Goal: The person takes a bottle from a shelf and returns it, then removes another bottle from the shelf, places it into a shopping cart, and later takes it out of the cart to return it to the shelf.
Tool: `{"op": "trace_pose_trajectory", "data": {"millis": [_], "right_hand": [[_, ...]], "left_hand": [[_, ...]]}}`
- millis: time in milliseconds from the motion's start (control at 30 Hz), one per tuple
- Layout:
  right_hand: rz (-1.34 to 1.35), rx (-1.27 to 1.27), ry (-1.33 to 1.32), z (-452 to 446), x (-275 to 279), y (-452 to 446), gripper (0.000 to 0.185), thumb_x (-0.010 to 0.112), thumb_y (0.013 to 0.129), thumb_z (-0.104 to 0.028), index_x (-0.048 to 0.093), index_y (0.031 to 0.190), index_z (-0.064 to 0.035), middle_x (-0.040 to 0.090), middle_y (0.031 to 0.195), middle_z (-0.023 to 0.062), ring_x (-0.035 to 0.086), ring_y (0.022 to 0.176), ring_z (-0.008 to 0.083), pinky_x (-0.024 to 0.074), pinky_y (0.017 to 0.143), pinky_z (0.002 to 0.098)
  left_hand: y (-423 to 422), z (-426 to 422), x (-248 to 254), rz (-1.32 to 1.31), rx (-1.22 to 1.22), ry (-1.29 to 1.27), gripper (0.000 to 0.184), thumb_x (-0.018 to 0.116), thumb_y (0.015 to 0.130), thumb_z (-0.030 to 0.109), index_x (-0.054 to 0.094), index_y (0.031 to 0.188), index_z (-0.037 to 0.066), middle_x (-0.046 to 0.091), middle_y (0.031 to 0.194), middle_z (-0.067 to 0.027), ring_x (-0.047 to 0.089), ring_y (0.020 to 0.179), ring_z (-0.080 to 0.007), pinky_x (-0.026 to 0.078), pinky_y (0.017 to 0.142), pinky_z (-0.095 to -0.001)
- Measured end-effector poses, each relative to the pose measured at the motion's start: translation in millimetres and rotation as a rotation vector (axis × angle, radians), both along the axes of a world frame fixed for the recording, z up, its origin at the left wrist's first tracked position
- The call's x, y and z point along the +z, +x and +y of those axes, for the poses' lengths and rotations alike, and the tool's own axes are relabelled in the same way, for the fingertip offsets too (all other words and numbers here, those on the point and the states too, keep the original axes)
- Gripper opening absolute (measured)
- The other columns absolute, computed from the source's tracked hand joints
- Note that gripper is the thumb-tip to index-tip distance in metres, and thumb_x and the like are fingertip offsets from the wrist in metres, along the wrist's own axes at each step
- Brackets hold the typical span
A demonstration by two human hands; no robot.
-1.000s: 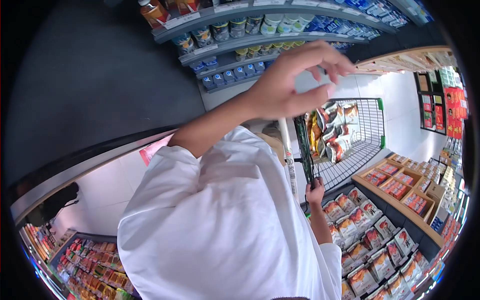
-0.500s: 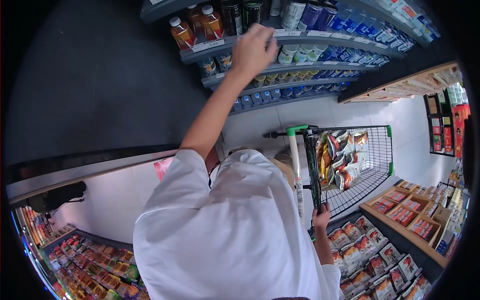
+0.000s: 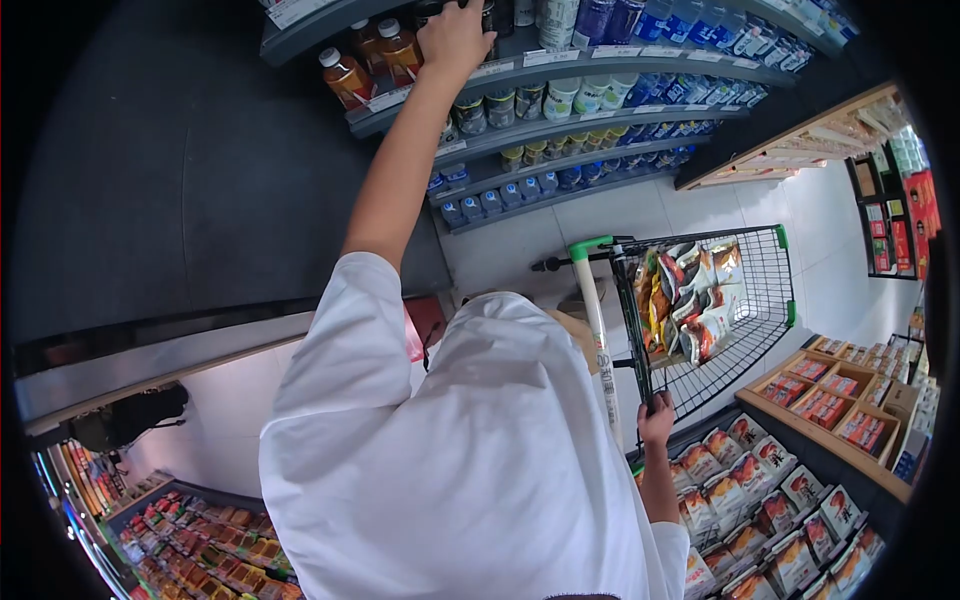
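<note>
At the top edge, my left hand [image 3: 457,40] reaches onto the upper drinks shelf. Its fingers are curled around a black drink can, mostly hidden by the hand. Another dark can [image 3: 489,17] stands just right of it, and orange-brown bottles with white caps [image 3: 400,52] are to its left. Down at the right, my right hand [image 3: 656,420] is closed at the near corner of a black wire shopping cart [image 3: 765,325], on a dark part of its frame. Several snack bags [image 3: 690,300] lie in the cart.
Curved shelf edges [image 3: 550,66] with price tags hold rows of cans and bottles. White snack packs [image 3: 745,480] fill a display at lower right, beside wooden boxes [image 3: 800,405] of red packets. More packaged food [image 3: 200,535] lies at lower left. A dark panel [image 3: 185,170] borders the left.
My left hand has moved up and forward from the shelf's front edge in among the black cans. My right hand stays at the cart. The view has shifted slightly.
</note>
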State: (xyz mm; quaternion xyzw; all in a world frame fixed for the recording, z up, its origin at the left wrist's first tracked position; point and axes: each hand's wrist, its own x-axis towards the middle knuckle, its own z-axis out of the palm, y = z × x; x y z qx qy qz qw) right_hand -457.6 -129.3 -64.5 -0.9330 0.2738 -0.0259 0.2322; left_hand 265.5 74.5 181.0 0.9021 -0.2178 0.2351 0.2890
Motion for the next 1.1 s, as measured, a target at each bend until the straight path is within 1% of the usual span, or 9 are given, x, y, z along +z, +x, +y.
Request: {"op": "trace_pose_trajectory", "data": {"millis": [133,267,367,567,800,900,1000,1100], "right_hand": [[-0.031,-0.009,0.011,3,3,1,0.009,0.061,0.076,-0.007,0.058,0.082,-0.0018,0.059,0.092,0.0202,0.060,0.084,0.0454,0.0508,0.073,0.0537],[0.009,-0.044,0.030,6,11,2,0.008,0.062,0.076,-0.008,0.058,0.080,-0.0023,0.058,0.091,0.0201,0.059,0.086,0.0451,0.0509,0.073,0.0535],[0.006,-0.032,0.027,4,5,-1,0.008,0.062,0.075,-0.009,0.058,0.079,-0.0023,0.058,0.091,0.0202,0.059,0.085,0.0452,0.0510,0.073,0.0534],[0.003,-0.031,0.022,5,11,4,0.009,0.061,0.076,-0.009,0.058,0.079,-0.0016,0.058,0.091,0.0204,0.059,0.084,0.0455,0.0510,0.073,0.0535],[-0.039,-0.010,0.017,6,10,6,0.009,0.060,0.077,-0.010,0.057,0.078,-0.0014,0.057,0.090,0.0206,0.059,0.084,0.0456,0.0507,0.072,0.0538],[-0.037,-0.043,0.052,6,9,6,0.010,0.061,0.076,-0.008,0.056,0.080,0.0001,0.056,0.088,0.0212,0.056,0.085,0.0453,0.0488,0.076,0.0515],[-0.039,-0.042,0.042,6,7,5,0.009,0.061,0.076,-0.008,0.057,0.079,-0.0003,0.056,0.087,0.0208,0.056,0.085,0.0448,0.0488,0.075,0.0514],[-0.026,-0.015,0.019,3,3,3,0.008,0.061,0.077,-0.009,0.056,0.079,-0.0023,0.058,0.092,0.0204,0.059,0.084,0.0449,0.0504,0.072,0.0538]], "left_hand": [[-1,3,-6,-0.017,-0.008,-0.011,0.037,0.071,0.089,0.029,0.066,0.123,0.016,0.071,0.110,-0.0086,0.072,0.092,-0.0356,0.056,0.084,-0.0467],[-8,9,-13,-0.028,-0.035,-0.015,0.038,0.071,0.089,0.030,0.065,0.124,0.016,0.071,0.110,-0.0092,0.072,0.092,-0.0360,0.056,0.084,-0.0472],[-6,13,-12,-0.025,-0.069,-0.003,0.039,0.071,0.089,0.030,0.064,0.125,0.016,0.071,0.110,-0.0097,0.071,0.093,-0.0362,0.056,0.084,-0.0475],[5,15,-6,-0.002,-0.134,0.039,0.041,0.071,0.089,0.031,0.062,0.126,0.016,0.071,0.110,-0.0106,0.071,0.093,-0.0368,0.056,0.085,-0.0481],[18,5,-3,0.030,-0.149,0.079,0.044,0.072,0.089,0.032,0.060,0.128,0.017,0.071,0.110,-0.0117,0.071,0.094,-0.0374,0.055,0.086,-0.0488],[21,2,-4,0.033,-0.149,0.087,0.045,0.072,0.089,0.033,0.060,0.129,0.017,0.071,0.110,-0.0122,0.071,0.095,-0.0377,0.055,0.086,-0.0492],[22,0,-5,0.032,-0.141,0.090,0.046,0.072,0.089,0.033,0.059,0.130,0.017,0.071,0.110,-0.0127,0.071,0.095,-0.0380,0.055,0.086,-0.0495],[23,1,-5,0.023,-0.137,0.089,0.047,0.072,0.089,0.034,0.058,0.131,0.017,0.072,0.110,-0.0131,0.071,0.095,-0.0382,0.055,0.086,-0.0498]]}}
